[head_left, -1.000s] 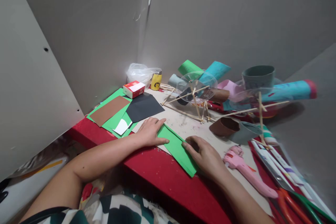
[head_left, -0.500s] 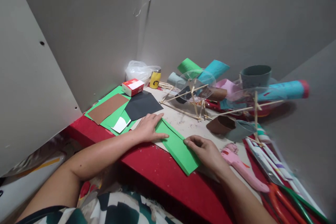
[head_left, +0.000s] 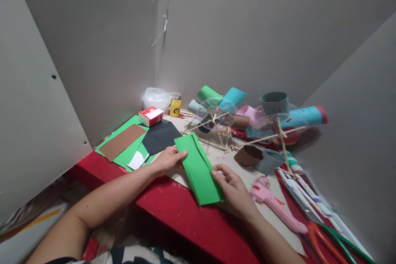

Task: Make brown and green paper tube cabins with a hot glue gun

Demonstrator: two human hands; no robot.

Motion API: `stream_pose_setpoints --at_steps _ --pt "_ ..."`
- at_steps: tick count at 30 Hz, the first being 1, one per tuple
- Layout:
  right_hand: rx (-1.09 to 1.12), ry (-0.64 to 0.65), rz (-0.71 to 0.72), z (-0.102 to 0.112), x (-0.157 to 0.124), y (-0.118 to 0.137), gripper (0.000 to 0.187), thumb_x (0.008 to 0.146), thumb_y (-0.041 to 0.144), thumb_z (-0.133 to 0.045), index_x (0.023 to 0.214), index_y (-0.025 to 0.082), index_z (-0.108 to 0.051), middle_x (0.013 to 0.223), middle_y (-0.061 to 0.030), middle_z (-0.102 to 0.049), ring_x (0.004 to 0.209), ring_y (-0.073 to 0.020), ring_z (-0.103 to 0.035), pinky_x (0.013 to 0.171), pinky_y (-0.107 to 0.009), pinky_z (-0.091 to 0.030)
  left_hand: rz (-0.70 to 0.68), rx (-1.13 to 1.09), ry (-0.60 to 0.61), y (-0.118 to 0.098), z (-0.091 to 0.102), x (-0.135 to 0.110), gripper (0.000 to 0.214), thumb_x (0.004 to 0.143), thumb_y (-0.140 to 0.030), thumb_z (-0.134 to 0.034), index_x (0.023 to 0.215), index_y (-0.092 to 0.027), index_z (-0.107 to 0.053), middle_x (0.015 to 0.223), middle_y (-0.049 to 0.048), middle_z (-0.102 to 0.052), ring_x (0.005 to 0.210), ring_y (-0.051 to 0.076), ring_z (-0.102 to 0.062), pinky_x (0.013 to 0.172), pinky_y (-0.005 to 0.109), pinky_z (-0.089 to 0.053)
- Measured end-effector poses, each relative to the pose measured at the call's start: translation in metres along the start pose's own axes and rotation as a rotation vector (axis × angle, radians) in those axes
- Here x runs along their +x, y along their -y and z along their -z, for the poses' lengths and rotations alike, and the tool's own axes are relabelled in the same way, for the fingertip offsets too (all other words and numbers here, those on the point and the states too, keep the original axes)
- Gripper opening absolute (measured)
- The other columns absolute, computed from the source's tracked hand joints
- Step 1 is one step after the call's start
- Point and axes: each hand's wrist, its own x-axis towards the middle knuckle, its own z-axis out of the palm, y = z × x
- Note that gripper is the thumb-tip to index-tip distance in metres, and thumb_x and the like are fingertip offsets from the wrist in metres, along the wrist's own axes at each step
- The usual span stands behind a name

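Between my two hands is a folded piece of green paper [head_left: 198, 173], raised a little and tilted over the front edge of the table. My left hand [head_left: 170, 160] pinches its left edge, thumb on top and the other fingers hidden behind. On the right edge, my right hand [head_left: 227, 181] grips the paper between thumb and fingertips. A narrow folded flap runs along the paper's right side. Just right of my right hand lies a pink glue gun [head_left: 276, 206]. Black paper [head_left: 162, 136] lies beyond my left hand.
Brown paper [head_left: 122, 142] lies on green sheets at the left, near a red and white box [head_left: 150, 116]. Behind stands a stick frame with clear discs [head_left: 216, 113] and paper tubes. Orange-handled pliers [head_left: 324, 239] and pens [head_left: 321, 194] are at the right. Grey walls enclose the table.
The green paper has been lifted off the table and turned more upright. My left hand has gone from pressing flat on it to pinching its edge. The camera view has tilted up.
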Motion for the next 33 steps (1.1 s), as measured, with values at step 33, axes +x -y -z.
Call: stream_pose_setpoints --at_steps 33 --pt "-0.208 -0.403 0.157 0.006 0.000 0.012 0.051 0.080 0.062 -0.057 0.052 0.020 -0.046 0.052 0.0031 -0.038 0.050 -0.0111 -0.036 0.047 -0.024 -0.037 0.279 0.067 0.479 -0.004 -0.024 0.004 0.043 0.066 -0.053 -0.075 0.070 -0.012 -0.065 0.049 -0.0044 -0.053 0.037 0.004 -0.040 0.037 0.018 -0.031"
